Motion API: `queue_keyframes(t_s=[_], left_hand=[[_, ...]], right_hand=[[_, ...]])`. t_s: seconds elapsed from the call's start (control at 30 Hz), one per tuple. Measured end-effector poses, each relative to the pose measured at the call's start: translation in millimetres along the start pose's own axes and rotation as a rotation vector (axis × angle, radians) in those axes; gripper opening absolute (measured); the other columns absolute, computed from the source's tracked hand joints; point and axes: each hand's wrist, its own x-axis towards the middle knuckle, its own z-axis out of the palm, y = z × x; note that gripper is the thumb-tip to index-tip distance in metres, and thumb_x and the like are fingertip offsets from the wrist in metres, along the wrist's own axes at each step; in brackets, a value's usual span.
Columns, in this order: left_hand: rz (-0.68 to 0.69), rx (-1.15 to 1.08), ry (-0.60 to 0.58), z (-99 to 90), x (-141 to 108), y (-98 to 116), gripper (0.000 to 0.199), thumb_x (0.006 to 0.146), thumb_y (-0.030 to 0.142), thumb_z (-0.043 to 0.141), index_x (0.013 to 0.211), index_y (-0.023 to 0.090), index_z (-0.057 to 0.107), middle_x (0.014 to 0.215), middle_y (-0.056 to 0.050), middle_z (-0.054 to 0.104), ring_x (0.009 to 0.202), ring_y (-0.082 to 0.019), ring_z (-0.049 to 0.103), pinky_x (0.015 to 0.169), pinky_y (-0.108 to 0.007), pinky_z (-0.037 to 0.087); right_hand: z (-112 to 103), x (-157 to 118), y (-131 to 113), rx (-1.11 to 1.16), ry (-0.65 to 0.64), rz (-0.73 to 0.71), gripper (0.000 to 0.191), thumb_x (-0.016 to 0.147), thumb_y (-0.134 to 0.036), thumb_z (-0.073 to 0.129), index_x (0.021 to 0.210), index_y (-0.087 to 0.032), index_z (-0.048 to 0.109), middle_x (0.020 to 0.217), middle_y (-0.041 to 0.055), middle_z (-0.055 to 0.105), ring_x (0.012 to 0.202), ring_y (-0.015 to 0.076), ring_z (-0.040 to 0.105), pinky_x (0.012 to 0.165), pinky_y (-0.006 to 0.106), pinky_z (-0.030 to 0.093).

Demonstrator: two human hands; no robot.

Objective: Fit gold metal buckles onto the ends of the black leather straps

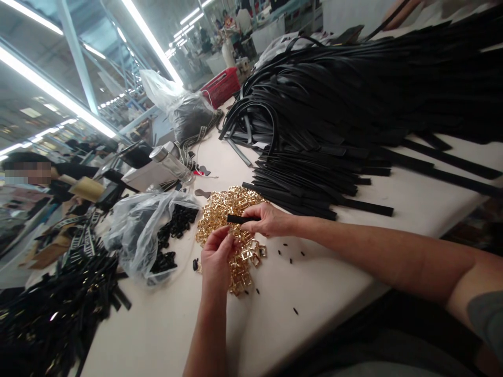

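Pinched in my right hand [269, 219] is a black strap [236, 219], its short end pointing left over a heap of gold metal buckles [223, 201]. Just below that end, my left hand [216, 246] has thumb and forefinger pressed together. Gold shows around those fingertips, but whether they grip a buckle or the heap lies behind them, I cannot make out. A few buckles [255, 254] are scattered at the heap's near side. Several tiny black pieces [295, 311] lie on the pale table [275, 340].
Long black straps [314, 104] cover the far right, with cut ends [306, 183] toward me. At left are a clear plastic bag [135, 235] with small black parts [181, 222] and a dark strap pile [47, 314]. Behind stand a bottle [171, 163] and red crate [222, 88].
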Motion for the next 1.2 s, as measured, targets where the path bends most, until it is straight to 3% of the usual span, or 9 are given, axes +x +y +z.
queue_keyframes(t_s=[0.2, 0.4, 0.6, 0.93, 1.2], left_hand=[[-0.029, -0.068, -0.029, 3.2, 0.2, -3.7, 0.033, 0.062, 0.028, 0.086, 0.089, 0.019, 0.070, 0.077, 0.001, 0.067, 0.059, -0.007, 0.061, 0.059, -0.017, 0.050], [-0.013, -0.044, -0.066, 3.1, -0.7, -7.6, 0.026, 0.066, 0.031, 0.084, 0.083, 0.018, 0.069, 0.073, 0.000, 0.068, 0.061, -0.008, 0.062, 0.061, -0.018, 0.051], [0.027, 0.015, -0.058, 2.6, -4.5, -7.1, 0.029, 0.064, 0.032, 0.085, 0.079, 0.016, 0.067, 0.070, 0.000, 0.068, 0.058, -0.010, 0.062, 0.058, -0.021, 0.051], [-0.079, -0.256, 0.032, 4.1, 2.1, -2.5, 0.036, 0.055, 0.032, 0.090, 0.072, 0.014, 0.064, 0.065, 0.001, 0.065, 0.052, -0.006, 0.058, 0.048, -0.011, 0.047], [-0.129, -0.309, 0.080, 2.6, 4.6, -1.8, 0.040, 0.053, 0.026, 0.092, 0.077, 0.014, 0.062, 0.065, 0.000, 0.064, 0.050, -0.005, 0.058, 0.044, -0.009, 0.045]], right_hand=[[7.5, 2.2, 7.0, 0.043, -0.008, -0.052, 0.015, 0.075, -0.026, 0.065, 0.079, -0.012, 0.064, 0.056, -0.0060, 0.049, 0.047, 0.0041, 0.040, 0.044, 0.017, 0.030], [8.8, 0.1, 3.9, 0.216, -0.053, -0.012, 0.021, 0.076, -0.033, 0.065, 0.075, -0.013, 0.060, 0.058, -0.0047, 0.053, 0.046, 0.0041, 0.042, 0.042, 0.018, 0.032], [6.5, 1.7, 0.3, 0.251, -0.007, -0.055, 0.019, 0.078, -0.031, 0.064, 0.075, -0.014, 0.056, 0.057, -0.0054, 0.052, 0.043, 0.0038, 0.040, 0.041, 0.018, 0.031], [10.7, -1.1, 11.2, -0.123, 0.000, -0.186, 0.015, 0.085, -0.023, 0.053, 0.083, -0.012, 0.064, 0.064, -0.0023, 0.055, 0.055, 0.0066, 0.045, 0.051, 0.018, 0.034], [11.6, -2.7, 12.5, -0.308, -0.061, -0.313, 0.020, 0.087, -0.025, 0.050, 0.088, -0.013, 0.066, 0.068, -0.0014, 0.055, 0.063, 0.0095, 0.048, 0.060, 0.021, 0.037]])
